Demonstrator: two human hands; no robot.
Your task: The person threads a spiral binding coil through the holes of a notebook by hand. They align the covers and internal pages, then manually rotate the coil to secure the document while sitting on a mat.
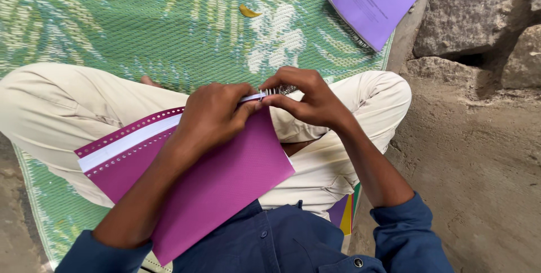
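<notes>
At frame centre, the magenta booklet [220, 177] is pinned on the lap by the left hand [211, 118] — its spiral wire [279, 90] is pinched by the right hand [310, 101], fingers closed.

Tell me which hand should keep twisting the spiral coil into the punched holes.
Right. Its fingers already pinch the metal coil at the booklet's corner, while the left hand clamps the punched edge steady.
</notes>
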